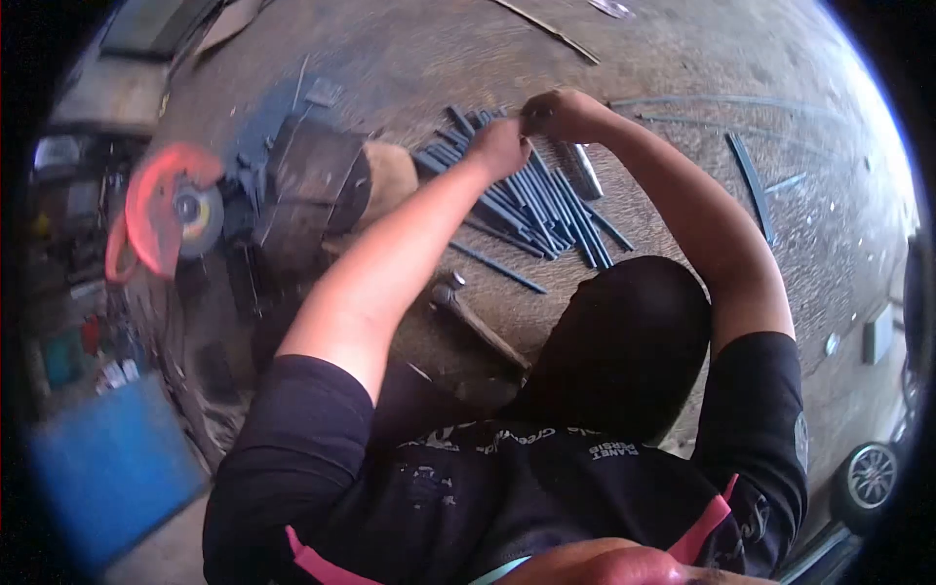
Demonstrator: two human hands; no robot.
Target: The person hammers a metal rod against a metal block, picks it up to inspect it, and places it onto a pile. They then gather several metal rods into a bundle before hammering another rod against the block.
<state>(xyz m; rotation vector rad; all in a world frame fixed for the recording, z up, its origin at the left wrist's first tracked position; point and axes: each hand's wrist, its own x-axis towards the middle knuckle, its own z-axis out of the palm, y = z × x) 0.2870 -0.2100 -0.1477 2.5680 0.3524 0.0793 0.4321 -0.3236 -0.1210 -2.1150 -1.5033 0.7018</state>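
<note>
Many dark blue-grey metal rods [531, 210] lie in a loose pile on the floor at the upper middle. Over the pile's upper part is my left hand [500, 148], its fingers bent. My right hand [564, 115] is close beside it, curled over the top of the pile, and the two hands nearly meet. Whatever is between the fingers is too small and blurred to make out. Just below my right hand a shiny metal cylinder [587, 174] lies against the rods.
A hammer [478, 322] lies near my knee. An orange-guarded cutting disc machine [161, 210] stands left, above a blue panel [117, 463]. Longer metal strips [751, 185] lie at the right. A wheel [870, 475] is at the lower right edge.
</note>
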